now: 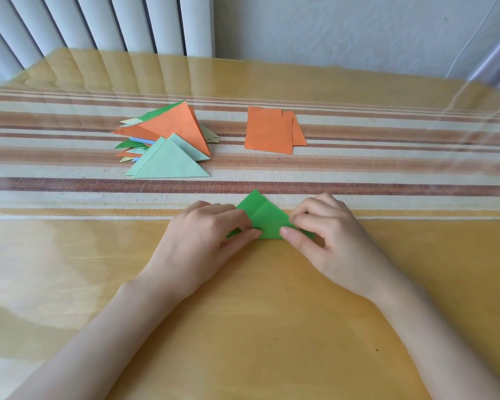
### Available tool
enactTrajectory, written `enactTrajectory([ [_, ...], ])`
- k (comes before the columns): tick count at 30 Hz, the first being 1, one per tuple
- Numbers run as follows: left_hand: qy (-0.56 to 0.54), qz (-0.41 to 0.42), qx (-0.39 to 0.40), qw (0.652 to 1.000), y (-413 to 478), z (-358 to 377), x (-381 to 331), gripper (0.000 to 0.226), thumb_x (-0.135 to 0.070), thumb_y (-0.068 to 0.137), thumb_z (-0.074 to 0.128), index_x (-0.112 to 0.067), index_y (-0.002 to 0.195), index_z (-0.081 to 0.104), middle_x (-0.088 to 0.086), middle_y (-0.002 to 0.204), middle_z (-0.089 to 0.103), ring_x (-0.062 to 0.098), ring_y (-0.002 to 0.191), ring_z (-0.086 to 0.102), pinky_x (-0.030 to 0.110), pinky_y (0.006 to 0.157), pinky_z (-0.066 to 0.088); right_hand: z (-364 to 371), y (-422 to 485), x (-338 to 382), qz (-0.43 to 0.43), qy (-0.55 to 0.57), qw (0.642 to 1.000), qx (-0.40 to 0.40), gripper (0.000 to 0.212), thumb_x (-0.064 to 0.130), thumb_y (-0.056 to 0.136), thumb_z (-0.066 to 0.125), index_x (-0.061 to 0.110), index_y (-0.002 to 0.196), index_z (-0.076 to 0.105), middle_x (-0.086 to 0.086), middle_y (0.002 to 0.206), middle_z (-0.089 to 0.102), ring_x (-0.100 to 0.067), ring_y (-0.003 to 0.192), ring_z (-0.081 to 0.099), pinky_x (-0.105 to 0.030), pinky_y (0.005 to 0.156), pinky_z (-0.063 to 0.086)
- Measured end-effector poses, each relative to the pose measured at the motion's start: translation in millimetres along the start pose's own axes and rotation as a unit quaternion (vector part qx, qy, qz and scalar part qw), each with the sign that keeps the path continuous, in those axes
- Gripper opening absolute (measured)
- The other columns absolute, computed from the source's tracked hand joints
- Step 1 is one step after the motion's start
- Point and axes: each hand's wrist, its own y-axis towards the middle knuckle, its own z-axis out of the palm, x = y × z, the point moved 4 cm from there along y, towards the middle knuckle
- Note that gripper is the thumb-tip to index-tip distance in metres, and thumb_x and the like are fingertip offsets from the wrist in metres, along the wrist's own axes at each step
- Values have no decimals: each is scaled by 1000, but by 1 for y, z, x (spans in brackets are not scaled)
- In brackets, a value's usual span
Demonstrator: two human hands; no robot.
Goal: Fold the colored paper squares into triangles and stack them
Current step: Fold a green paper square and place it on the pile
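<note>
Most of the work looked done: a pile [168,140] of folded triangles stood stacked, with only a few orange squares [272,131] just right of the pile left to fold. Nearer than the pile lay a green triangle [264,217], the left hand [202,238] and right hand [326,232] each pinching a base corner, fingers curled.

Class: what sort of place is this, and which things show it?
Probably a room at home: a table with a striped cloth under a clear cover, what looks like a white radiator behind, and a patterned wall.
</note>
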Motion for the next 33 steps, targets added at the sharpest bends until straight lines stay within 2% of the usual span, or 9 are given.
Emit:
enactTrajectory([
  [3, -57, -37, -7, 998, 1, 4, 3, 31, -45, 87, 50, -17, 80, 62, -16, 71, 53, 9, 60, 51, 25, 62, 40, 4, 2, 0, 59, -10, 997, -54, 41, 44, 91, 44, 13, 70, 61, 4, 75, 53, -18, 80, 43, -35, 75, 38],
  [6, -41, -58, 6, 997, 2, 11, 5, 33, -47, 84, 49, -17, 93, 61, -9, 82, 54, 15, 67, 55, 30, 64, 45, 12, 5, -2, 106, -74, 988, -88, 42, 47, 88, 42, 13, 68, 57, 3, 73, 48, -20, 78, 41, -35, 70, 38],
  [14, -3, -70, 40, 997, -1, 13, 5, 34, -42, 86, 41, -20, 103, 60, -10, 92, 47, 18, 82, 48, 33, 71, 38, 17, 8, -2, 106, -189, 971, -100, 36, 54, 86, 39, 22, 70, 36, 3, 72, 41, -25, 75, 44, -35, 64, 38],
  [19, -15, -71, 67, 995, -3, 14, 8, 37, -36, 85, 35, -24, 108, 62, -6, 103, 53, 17, 90, 44, 35, 75, 37, 18, 8, -2, 125, -218, 964, -93, 38, 57, 85, 37, 22, 71, 36, -1, 73, 47, -28, 77, 47, -36, 64, 38],
  [22, -19, -41, 88, 995, -4, 13, 11, 39, -29, 88, 32, -28, 110, 64, -7, 108, 54, 20, 92, 48, 36, 76, 36, 13, 10, 0, 137, -201, 966, -93, 40, 54, 83, 48, 15, 74, 49, -5, 78, 52, -30, 79, 51, -38, 65, 42],
  [24, -26, -18, 100, 994, -7, 12, 14, 40, -28, 90, 31, -29, 112, 65, -6, 111, 55, 20, 94, 50, 38, 77, 39, 9, 7, 3, 128, -192, 969, -86, 38, 49, 82, 61, 12, 84, 57, -7, 88, 54, -32, 85, 51, -39, 70, 43],
  [28, -14, 16, 105, 994, -10, 11, 13, 36, -25, 91, 35, -27, 110, 65, -3, 112, 58, 21, 92, 51, 44, 74, 49, 8, -2, 11, 181, -156, 971, -5, 61, 65, 78, 48, 16, 113, 56, -5, 116, 48, -25, 111, 39, -37, 93, 34],
  [31, 32, 45, 99, 994, -12, 7, 9, 40, -21, 90, 36, -25, 111, 70, 1, 111, 63, 22, 93, 53, 40, 74, 51, 8, -5, 6, 252, -83, 963, 54, 67, 60, 83, 55, 21, 135, 40, -4, 142, 29, -21, 139, 10, -39, 115, 11],
  [33, 75, 71, 102, 989, -16, 4, 8, 41, -20, 91, 37, -22, 115, 71, 3, 113, 65, 24, 94, 56, 36, 77, 49, 5, -7, 1, 286, -60, 954, 64, 66, 53, 88, 56, 25, 142, 30, -1, 154, 13, -18, 145, -9, -42, 118, -1],
])
